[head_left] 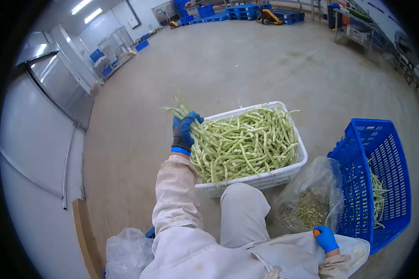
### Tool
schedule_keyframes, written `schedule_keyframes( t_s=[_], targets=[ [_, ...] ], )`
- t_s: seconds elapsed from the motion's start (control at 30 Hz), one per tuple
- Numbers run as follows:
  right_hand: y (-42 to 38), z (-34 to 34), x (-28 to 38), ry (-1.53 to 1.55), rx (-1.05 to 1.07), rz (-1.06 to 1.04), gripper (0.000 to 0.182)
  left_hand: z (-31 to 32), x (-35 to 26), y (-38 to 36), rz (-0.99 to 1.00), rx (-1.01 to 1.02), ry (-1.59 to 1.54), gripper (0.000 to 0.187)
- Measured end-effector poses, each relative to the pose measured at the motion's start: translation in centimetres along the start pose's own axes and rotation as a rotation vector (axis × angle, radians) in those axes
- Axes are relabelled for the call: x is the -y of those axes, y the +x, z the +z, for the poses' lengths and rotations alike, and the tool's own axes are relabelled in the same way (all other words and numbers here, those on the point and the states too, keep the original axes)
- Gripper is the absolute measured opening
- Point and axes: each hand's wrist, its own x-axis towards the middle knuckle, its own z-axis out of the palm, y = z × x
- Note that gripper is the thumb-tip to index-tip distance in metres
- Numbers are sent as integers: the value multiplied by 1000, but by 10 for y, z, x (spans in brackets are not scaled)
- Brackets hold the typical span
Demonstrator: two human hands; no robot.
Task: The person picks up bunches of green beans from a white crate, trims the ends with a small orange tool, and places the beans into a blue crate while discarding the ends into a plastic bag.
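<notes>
My left hand (183, 129), in a blue and black glove, is closed around a bunch of long green beans (179, 110) at the left edge of a white crate (279, 176). Their tips stick out above the fist. A heap of loose pale green beans (249, 144) fills the crate. At the lower right, my right hand (328, 239) wears a blue glove and is closed on a small orange object (316, 233), perhaps a handle; most of it is hidden by the fingers. This hand is beside my lap, near a clear plastic bag (329, 179) holding small green trimmings (308, 211).
On the right a blue perforated crate (391, 139) holds some beans (378, 197). Another clear plastic bag (128, 253) lies at lower left, by a wooden board (84, 232). A white wall (37, 139) runs along the left. Blue pallets (246, 11) and a pallet jack (268, 17) stand far back.
</notes>
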Motion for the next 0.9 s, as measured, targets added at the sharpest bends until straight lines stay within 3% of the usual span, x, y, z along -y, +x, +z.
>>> schedule_keyframes(
  t_s=[0.1, 0.2, 0.27, 0.33, 0.43, 0.5, 0.57, 0.67, 0.73, 0.8, 0.9],
  targets=[
    [0, -5, 10, 19, -38, -33, 21, 43, -18, -15, -58, 106, -115, 14],
    [6, -24, 40, 76, -111, -91, 24, 89, -7, -38, -106, 420, -20, 13],
    [7, -47, 80, 233, -224, -200, 26, 141, 1, -82, -152, 512, 55, 29],
    [6, -75, 116, 347, -362, -285, 27, 188, 7, -128, -204, 686, 43, 65],
    [-8, -121, 171, 446, -591, -537, 33, 235, 29, -184, -394, 909, 13, 67],
    [-32, -148, 203, 422, -653, -546, 35, 257, 39, -223, -548, 934, 81, 72],
    [-33, -161, 198, -10, -882, -762, 38, 271, 44, -251, -601, 1023, 107, 74],
    [-44, -175, 180, -282, -870, -692, 40, 276, 51, -278, -667, 1080, 131, 78],
    [-43, -174, 161, -193, -788, -677, 41, 271, 53, -272, -678, 1119, 150, 78],
    [-52, -174, 149, -19, -533, -508, 39, 270, 52, -273, -689, 1105, 154, 77],
    [-55, -166, 140, -13, -525, -511, 40, 263, 53, -268, -693, 1127, 182, 74]
  ],
)
